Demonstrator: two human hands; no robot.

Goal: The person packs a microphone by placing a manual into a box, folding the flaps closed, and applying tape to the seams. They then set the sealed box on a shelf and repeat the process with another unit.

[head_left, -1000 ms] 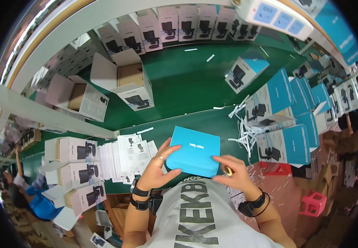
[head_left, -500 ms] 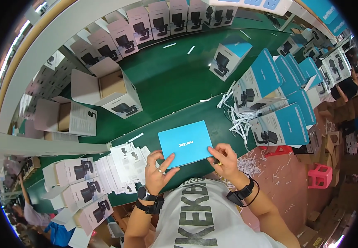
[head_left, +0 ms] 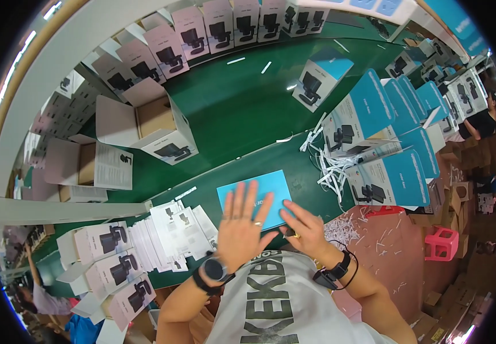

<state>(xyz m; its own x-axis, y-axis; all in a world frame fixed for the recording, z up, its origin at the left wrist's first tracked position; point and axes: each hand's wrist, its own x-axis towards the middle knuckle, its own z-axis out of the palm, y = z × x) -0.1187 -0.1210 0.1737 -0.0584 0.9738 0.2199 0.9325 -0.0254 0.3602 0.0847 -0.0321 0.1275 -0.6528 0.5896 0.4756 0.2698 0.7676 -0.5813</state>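
A bright blue rectangular card or folded leaflet (head_left: 276, 184) lies on the green table in front of me. My left hand (head_left: 241, 226) is held flat over its left and middle part, fingers stretched out; whether the palm presses on it cannot be made out. At the card's right edge, my right hand (head_left: 308, 232) has its fingers extended and apart, the fingertips at or just over the edge. Left of the card, a fanned pile of white printed leaflets (head_left: 170, 235) rests on the table.
White strips of paper (head_left: 335, 172) lie in a heap beside several blue-flapped boxes (head_left: 374, 178) on the right. Open boxes (head_left: 170, 143) stand at the left, with more boxes (head_left: 110, 238) near the leaflets. A pink stool (head_left: 442, 243) stands on the floor.
My left hand has let go of the card's lower left corner and moved up over its face, fingers now stretched. My right hand has opened from its hold on the right edge.
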